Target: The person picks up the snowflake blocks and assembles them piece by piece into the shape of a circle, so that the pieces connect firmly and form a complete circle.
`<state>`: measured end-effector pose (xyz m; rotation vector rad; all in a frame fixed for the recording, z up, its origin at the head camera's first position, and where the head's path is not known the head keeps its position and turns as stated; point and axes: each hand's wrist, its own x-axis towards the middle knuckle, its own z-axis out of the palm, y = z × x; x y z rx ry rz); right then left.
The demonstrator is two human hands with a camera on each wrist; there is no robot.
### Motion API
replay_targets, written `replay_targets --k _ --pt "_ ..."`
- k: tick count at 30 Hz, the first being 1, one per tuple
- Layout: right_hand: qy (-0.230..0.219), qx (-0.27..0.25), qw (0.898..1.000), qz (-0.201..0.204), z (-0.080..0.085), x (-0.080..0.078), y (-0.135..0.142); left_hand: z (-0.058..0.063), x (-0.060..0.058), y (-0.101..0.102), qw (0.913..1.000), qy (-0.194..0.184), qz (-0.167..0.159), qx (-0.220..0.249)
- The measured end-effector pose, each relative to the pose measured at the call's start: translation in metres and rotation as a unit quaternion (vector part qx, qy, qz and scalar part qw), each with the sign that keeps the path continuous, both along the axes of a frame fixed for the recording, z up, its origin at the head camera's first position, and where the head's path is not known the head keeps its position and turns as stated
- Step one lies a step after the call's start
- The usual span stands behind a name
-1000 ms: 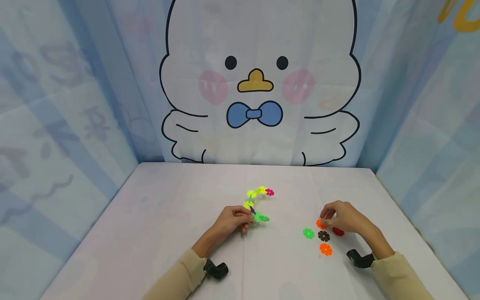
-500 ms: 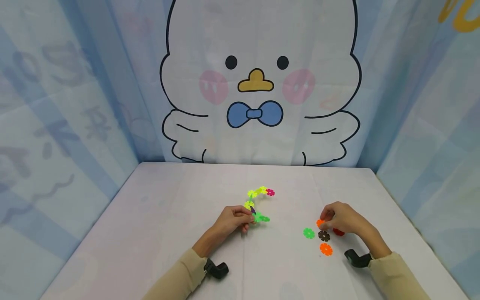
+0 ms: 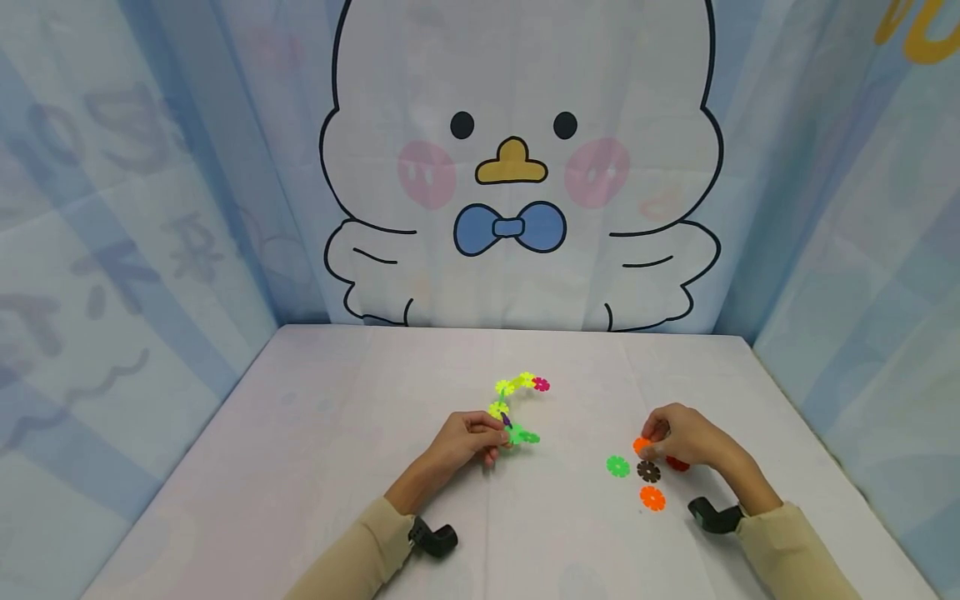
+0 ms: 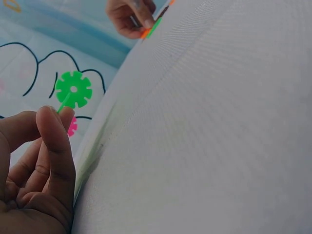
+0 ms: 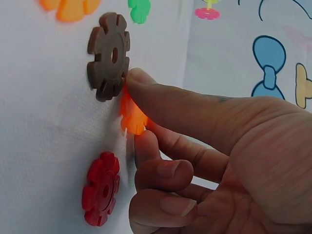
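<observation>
My left hand [image 3: 468, 437] pinches a green notched snowflake disc [image 4: 73, 89] between thumb and fingertips. That disc sits at the near end of a curved chain [image 3: 498, 409] of linked yellow, green and purple discs, with a pink disc [image 3: 541, 384] at its far end. Farther right, my right hand [image 3: 686, 435] has its thumb and fingers around an orange snowflake disc [image 5: 134, 117], partly hidden by them. Close to the right thumb tip is a brown disc [image 5: 111, 56]. A red disc [image 5: 101, 189] lies beside the curled lower fingers.
On the white-covered table [image 3: 300, 500], a loose green disc [image 3: 618, 467] and a second orange disc [image 3: 652, 498] lie left of and nearer than the right hand. Behind the table hangs a printed curtain [image 3: 517, 283]; more curtain stands at both sides.
Over the last second the right hand has shifted slightly left, its thumb now covering more of the orange disc. The left hand and the chain stay almost still.
</observation>
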<state>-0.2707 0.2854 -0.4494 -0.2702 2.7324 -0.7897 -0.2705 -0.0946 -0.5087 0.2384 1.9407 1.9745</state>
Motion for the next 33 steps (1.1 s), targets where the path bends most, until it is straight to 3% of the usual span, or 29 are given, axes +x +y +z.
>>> replay_targets --k 21,27,33 --pt "0.036 0.001 0.999 0.006 -0.0005 0.0029 -0.0027 0.0003 -0.001 0.0001 1.0 -0.005 0.002 -0.004" --pt "0.016 -0.008 1.0 0.011 0.0025 0.0053 -0.0033 0.0009 -0.001 -0.0008 1.0 -0.005 0.001 -0.003" --pt "0.007 -0.005 0.999 0.044 0.0071 0.0063 -0.0031 0.0028 -0.0011 -0.0017 1.0 -0.006 0.0 -0.002"
